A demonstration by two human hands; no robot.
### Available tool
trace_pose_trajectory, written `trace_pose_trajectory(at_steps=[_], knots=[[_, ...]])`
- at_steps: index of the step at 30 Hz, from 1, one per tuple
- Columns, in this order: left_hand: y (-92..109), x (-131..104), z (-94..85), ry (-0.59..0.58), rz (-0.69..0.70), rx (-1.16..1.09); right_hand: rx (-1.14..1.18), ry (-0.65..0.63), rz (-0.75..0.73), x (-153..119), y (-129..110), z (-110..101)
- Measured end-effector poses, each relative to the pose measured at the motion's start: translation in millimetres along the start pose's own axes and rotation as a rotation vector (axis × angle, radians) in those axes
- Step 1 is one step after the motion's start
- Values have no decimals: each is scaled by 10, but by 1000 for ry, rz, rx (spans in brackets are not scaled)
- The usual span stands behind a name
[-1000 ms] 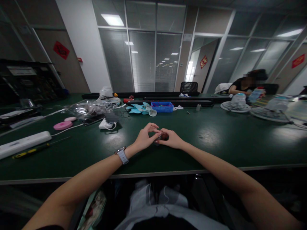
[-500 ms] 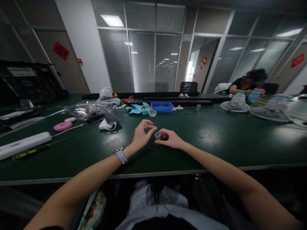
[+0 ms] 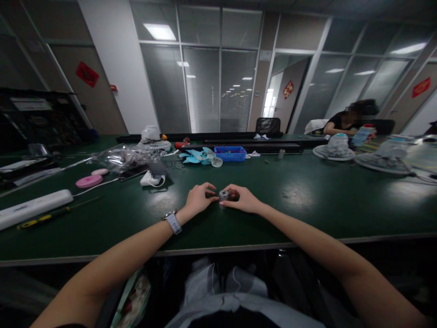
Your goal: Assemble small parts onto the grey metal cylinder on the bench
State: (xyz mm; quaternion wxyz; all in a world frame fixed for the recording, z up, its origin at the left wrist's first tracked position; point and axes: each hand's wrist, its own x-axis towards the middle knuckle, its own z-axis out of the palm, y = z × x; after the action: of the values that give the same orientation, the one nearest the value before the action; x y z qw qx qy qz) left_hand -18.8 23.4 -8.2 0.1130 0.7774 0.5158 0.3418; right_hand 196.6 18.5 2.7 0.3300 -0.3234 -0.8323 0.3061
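Observation:
A small metal cylinder (image 3: 223, 196) with dark marks on its top stands upright on the green table (image 3: 191, 232), near the middle of the front edge. My right hand (image 3: 243, 199) is closed around its right side, thumb in front and fingers behind. On the cylinder's left is my left hand (image 3: 199, 198), its fingers curved and apart, with the thumb tip close to the cylinder; whether it touches cannot be made out. Nothing shows in the left hand, which has a watch (image 3: 172, 222) on its wrist.
A blue bin (image 3: 230, 154), light blue blades (image 3: 196, 156) and plastic bags (image 3: 124, 156) lie farther back. To the left are a white power strip (image 3: 37, 207), a yellow-black screwdriver (image 3: 41, 219) and a pink disc (image 3: 89, 181). A person (image 3: 341, 122) leans over the table at the back right.
My left hand has moved down and slightly left, its thumb now lower beside the cylinder. My right hand keeps its hold, almost in the same place.

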Motion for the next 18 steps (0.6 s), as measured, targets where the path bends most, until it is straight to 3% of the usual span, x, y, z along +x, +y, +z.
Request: trace_pose_trajectory(at_steps=[4, 8, 12, 15, 18], knots=[[65, 15, -36, 129, -45, -110, -10, -1, 3, -4, -15, 0], [238, 22, -87, 340, 53, -398, -22, 8, -2, -4, -14, 4], [393, -24, -78, 261, 149, -531, -41, 14, -11, -2, 6, 5], [440, -66, -55, 177, 181, -501, -42, 13, -30, -2, 7, 2], [449, -84, -54, 164, 198, -445, -43, 5, -32, -1, 0, -3]])
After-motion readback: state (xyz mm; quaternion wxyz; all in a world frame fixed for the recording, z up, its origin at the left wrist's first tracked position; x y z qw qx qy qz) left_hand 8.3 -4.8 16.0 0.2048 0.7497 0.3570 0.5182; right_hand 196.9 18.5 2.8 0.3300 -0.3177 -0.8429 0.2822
